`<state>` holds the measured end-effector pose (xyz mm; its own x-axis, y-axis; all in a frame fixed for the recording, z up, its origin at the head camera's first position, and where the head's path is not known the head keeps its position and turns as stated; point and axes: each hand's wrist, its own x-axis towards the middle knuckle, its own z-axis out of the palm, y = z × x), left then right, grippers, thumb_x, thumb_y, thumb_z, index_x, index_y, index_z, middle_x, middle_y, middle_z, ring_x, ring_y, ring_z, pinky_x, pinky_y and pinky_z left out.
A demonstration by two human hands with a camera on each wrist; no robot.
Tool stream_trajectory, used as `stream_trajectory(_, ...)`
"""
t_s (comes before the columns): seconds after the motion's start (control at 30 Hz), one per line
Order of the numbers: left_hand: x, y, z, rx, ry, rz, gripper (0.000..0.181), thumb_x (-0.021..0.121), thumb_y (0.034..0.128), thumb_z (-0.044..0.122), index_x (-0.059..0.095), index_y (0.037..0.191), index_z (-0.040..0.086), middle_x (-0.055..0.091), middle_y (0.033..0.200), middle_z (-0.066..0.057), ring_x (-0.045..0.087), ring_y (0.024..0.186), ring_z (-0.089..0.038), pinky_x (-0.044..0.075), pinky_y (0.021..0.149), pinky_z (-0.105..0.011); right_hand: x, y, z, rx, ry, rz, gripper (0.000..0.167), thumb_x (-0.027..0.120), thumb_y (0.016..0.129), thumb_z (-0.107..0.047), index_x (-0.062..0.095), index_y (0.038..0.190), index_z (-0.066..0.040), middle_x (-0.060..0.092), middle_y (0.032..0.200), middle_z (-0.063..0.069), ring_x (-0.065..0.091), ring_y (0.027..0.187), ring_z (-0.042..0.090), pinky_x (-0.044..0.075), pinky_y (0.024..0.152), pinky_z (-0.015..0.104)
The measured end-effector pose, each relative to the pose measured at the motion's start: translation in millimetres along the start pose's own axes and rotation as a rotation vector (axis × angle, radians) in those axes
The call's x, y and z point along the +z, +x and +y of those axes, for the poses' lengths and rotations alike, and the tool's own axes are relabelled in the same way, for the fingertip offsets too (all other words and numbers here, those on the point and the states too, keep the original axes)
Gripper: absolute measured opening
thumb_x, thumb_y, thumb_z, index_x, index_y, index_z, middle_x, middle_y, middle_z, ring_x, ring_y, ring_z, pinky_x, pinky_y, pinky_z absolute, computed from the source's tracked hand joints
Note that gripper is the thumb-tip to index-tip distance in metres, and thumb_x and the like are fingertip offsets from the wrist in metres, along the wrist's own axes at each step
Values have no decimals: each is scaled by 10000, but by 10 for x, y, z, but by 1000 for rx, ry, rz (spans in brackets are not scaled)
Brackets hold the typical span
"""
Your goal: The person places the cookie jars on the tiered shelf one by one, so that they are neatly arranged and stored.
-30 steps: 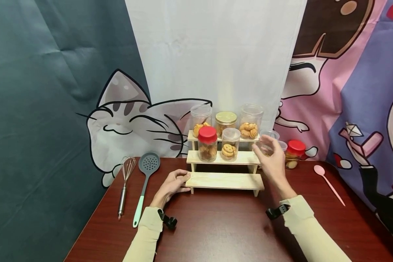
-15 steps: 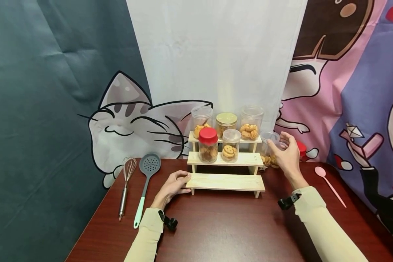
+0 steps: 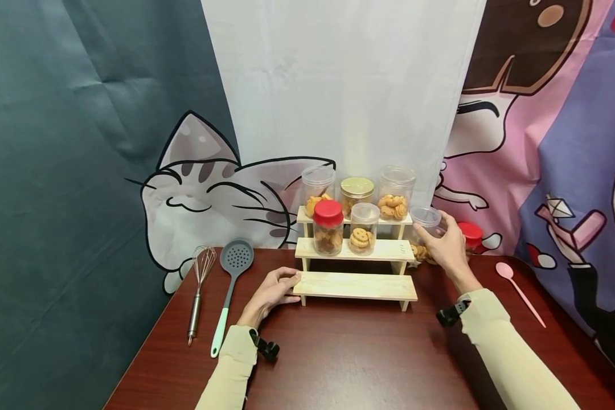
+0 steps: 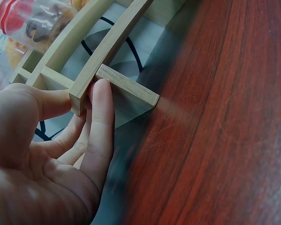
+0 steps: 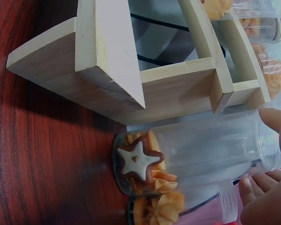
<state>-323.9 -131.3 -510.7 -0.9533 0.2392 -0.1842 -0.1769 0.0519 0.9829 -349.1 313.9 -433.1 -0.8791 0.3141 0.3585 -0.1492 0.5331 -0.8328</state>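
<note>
One jar (image 5: 201, 145) near the bench's (image 3: 353, 359) back edge: right hand (image 3: 449, 249) half-spread around it, contact unclear, seemingly grasping, should close snugly; left hand (image 3: 270, 291) pinches the rack's (image 3: 356, 286) lowest left edge.

Five clear-lidded jars (image 3: 364, 223), two red-lidded jars (image 3: 328, 230) and one gold-lidded jar (image 3: 357, 191) make eight. One star-shaped cookie (image 5: 139, 159) shows through plastic. There is one three-tier wooden stand (image 3: 355, 285), one whisk (image 3: 197, 290), one slotted skimmer (image 3: 237, 257), one pink spoon (image 3: 504, 270), one bench (image 3: 353, 359), and two hands: one left hand (image 3: 270, 293), one right hand (image 3: 448, 246).
</note>
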Motion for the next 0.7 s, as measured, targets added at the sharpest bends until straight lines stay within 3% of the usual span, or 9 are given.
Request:
stream_trajectory(0.37,-3,-19,20,-3,2,-2,451,684,1089,245,566,1449,-1,718,1216,-205,772,924,-224,692,797,-348,-15,-43,19,9,16,36,830,841,945,-464,488,1610,-115,615,1533,221,623,1363,389,509,1176,530)
stream_trajectory(0.53,-5,-23,21,-8,4,-4,445,682,1091,251,570,1443,2,718,1218,-207,773,933,-225,692,801,-348,-51,-102,25,0,-7,87,785,845,937,-481,537,1577,-149,674,1469,171,654,1254,277,554,1084,318)
stream_trajectory(0.7,-1,-14,16,-10,-2,-4,449,678,1093,248,560,1447,-1,716,1217,-204,773,929,-224,692,791,-346,-144,-164,-23,-22,16,119,756,859,929,-463,561,1563,-179,698,1432,149,633,1164,171,496,947,139)
